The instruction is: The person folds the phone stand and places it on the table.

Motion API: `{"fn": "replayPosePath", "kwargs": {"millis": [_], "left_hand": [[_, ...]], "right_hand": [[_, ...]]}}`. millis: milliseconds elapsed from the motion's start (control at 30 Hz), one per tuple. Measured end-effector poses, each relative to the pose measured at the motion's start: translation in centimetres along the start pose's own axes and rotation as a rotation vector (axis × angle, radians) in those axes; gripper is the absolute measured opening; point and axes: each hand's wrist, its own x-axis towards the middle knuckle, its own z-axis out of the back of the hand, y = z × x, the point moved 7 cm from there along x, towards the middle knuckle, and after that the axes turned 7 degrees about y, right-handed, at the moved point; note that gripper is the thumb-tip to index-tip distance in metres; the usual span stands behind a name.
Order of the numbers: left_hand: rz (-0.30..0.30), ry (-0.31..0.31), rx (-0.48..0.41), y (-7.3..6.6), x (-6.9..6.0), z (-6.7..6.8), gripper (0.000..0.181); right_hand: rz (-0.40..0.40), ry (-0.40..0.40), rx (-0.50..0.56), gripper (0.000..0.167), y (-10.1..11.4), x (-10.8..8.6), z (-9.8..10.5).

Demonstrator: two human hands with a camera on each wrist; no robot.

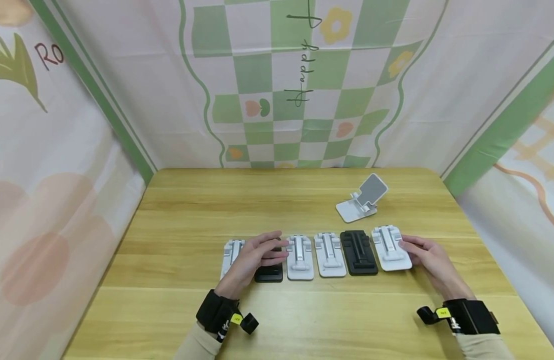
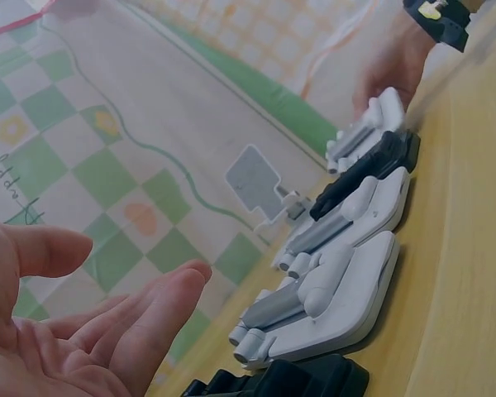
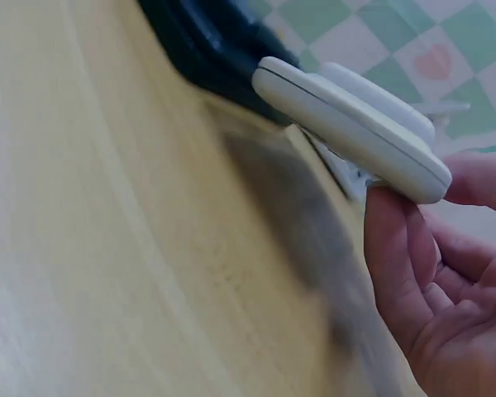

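My right hand pinches the right edge of a folded white phone stand, thumb on top and fingers beneath. In the right wrist view this stand is tilted and raised off the wood. Left of it lies a folded black phone stand, then two folded white stands. My left hand hovers with fingers extended over another black phone stand, partly hiding it and the leftmost white stand. In the left wrist view, nothing is between the left thumb and fingers.
An unfolded white phone stand with a grey pad stands behind the row, toward the right. The wooden table ends at a hanging cloth with green checks. Patterned cloths hang at both sides.
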Motion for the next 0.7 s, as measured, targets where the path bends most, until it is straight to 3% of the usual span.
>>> {"fn": "replayPosePath", "kwargs": {"millis": [133,233,367,567,700], "left_hand": [[0.006,-0.006,-0.002,0.0,-0.1,0.0,0.059],[0.009,-0.014,-0.003,0.0,-0.1,0.1,0.06],[0.006,-0.012,-0.005,-0.1,0.0,0.1,0.06],[0.003,-0.009,0.0,-0.2,-0.1,0.1,0.059],[0.004,-0.007,-0.004,-0.1,-0.2,0.1,0.058]], "right_hand": [[-0.026,-0.013,-0.166,0.061,-0.4,0.2,0.1],[-0.056,-0.023,-0.27,0.071,-0.5,0.3,0.0],[-0.06,-0.047,-0.425,0.066,-0.1,0.2,-0.1],[0.075,-0.117,-0.753,0.046,1.6,-0.1,-0.5],[0.12,-0.134,-0.83,0.039,2.0,-0.1,-0.9]]}}
